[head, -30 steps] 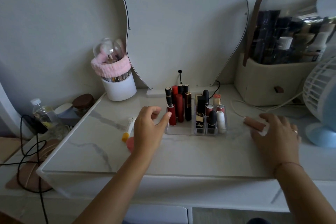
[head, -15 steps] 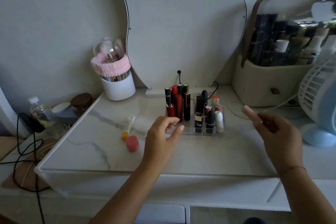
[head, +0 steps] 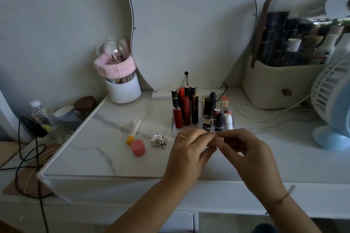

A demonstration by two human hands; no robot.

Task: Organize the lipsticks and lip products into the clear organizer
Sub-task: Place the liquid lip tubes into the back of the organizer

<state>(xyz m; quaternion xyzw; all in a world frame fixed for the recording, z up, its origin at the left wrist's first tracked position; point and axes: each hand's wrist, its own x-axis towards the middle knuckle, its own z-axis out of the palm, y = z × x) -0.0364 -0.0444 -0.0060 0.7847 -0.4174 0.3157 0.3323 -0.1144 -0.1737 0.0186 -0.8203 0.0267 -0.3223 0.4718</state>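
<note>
- Left hand and right hand meet fingertip to fingertip over the white marble tabletop; each grip is pinched shut on something between them, too hidden to name
- Just beyond the grip stands the clear acrylic organizer, its lipsticks upright
- Left of the grip lie a silver keyring charm, a round pink cap and a small white tube with orange cap

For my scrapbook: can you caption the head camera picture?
Two hands meet before a clear organizer of upright lipsticks on a white marble table.
</note>
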